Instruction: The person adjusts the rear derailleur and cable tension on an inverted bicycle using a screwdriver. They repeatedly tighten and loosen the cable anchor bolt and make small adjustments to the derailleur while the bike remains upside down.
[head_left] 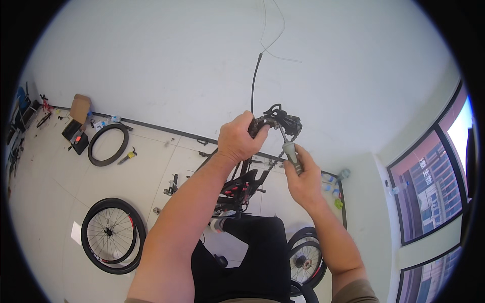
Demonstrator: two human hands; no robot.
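Observation:
My left hand (238,137) is closed around a black rear derailleur (287,122), holding it up in front of the pale wall. A screwdriver (292,154) with a grey-green handle sits in my right hand (304,183). Its shaft points up into the derailleur, but the tip is hidden among the parts. A black cable housing (255,81) rises from beside my left thumb, and thin bare cable (275,38) loops out of its upper end. A length of chain (275,161) hangs below the derailleur toward the dark bicycle frame (242,187) between my forearms.
Bicycle wheels lie on the tiled floor, one at the left (112,236) and one at the right (304,261). Farther back are a loose tyre (108,145), a hammer (128,155) and an open cardboard box (80,108). Windows (429,177) line the right wall, with bottles (331,186) at the corner.

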